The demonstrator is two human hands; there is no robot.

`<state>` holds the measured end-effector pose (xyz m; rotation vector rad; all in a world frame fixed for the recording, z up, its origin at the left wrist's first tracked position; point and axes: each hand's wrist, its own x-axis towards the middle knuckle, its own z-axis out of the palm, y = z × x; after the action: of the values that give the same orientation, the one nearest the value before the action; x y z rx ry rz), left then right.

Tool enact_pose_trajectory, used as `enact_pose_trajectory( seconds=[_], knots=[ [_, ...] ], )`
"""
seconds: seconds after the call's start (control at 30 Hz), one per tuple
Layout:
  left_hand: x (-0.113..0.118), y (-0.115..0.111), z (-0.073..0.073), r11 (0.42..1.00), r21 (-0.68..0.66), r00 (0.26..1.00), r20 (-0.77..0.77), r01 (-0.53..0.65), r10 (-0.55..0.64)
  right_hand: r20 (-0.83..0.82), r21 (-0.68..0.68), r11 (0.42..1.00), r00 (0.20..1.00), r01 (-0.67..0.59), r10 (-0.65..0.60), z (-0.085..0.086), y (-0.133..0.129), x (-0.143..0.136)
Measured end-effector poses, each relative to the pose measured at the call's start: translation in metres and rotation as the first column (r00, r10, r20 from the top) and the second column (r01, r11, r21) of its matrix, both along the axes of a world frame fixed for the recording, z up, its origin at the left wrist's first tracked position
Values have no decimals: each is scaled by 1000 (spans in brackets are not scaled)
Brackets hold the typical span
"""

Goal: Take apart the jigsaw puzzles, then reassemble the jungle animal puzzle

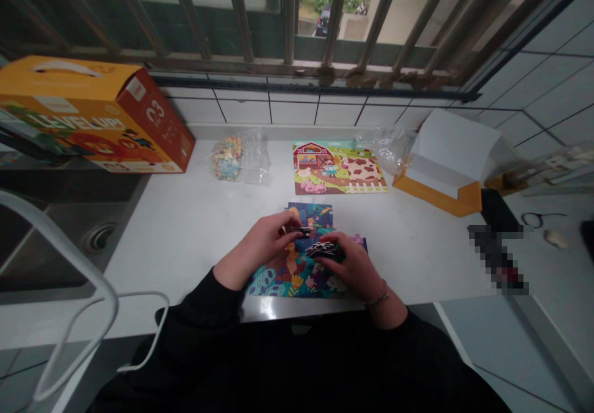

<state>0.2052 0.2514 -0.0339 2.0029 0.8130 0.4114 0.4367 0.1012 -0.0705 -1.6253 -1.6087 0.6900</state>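
left hand [277,234] is pinching a small dark piece [302,232] between thumb and fingers, probably for a finer grip. right hand [349,259] is curled around a dark clump with white squiggly lines [325,251], can't tell what it's made of. guess is cupping keeps it from spilling. both hands are over the colorful jigsaw [273,282], which lies flat on the bench [185,239] right up by the person, likely for easy reach. farm picture [341,168], bagged pieces [227,159] and open box [448,159] sit farther back, maybe to leave elbow room.
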Motion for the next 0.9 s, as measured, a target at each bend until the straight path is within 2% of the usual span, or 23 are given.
enact_pose_trajectory(
  seconds=[0.1, 0.17, 0.23, 0.3, 0.37, 0.47, 0.57, 0.7, 0.9],
  knots=[
    [11, -16, 1, 981, -7, 978, 68, 196, -195, 19, 1, 998, 998, 61, -61, -1, 2, 0],
    [14, -20, 1, 974, 13, 968, 111, 226, -226, 61, 31, 998, 996, 56, -57, 0, 4, 1],
    [15, -18, 0, 988, 55, 982, 113, 146, -152, 90, 60, 997, 994, 49, -54, 2, 6, 1],
    [16, -11, -3, 986, 165, 999, 48, -9, 1, 86, 78, 995, 994, 56, -63, 5, 6, 1],
    [20, -1, -9, 937, 321, 982, -80, -135, 169, 58, 81, 995, 996, 63, -67, 7, 6, 1],
    [27, 14, -17, 871, 468, 913, -276, -146, 301, 23, 29, 992, 992, 126, -126, 6, 4, 1],
    [32, 23, -23, 875, 474, 907, -320, -98, 275, 42, -39, 983, 983, 179, -177, 4, 4, 2],
    [33, 27, -25, 928, 368, 953, -253, -63, 165, 104, -25, 984, 979, 176, -173, 0, 4, 2],
    [36, 25, -20, 878, 471, 914, -313, -88, 259, 116, -2, 987, 980, 160, -159, -4, 4, 1]
  ],
)
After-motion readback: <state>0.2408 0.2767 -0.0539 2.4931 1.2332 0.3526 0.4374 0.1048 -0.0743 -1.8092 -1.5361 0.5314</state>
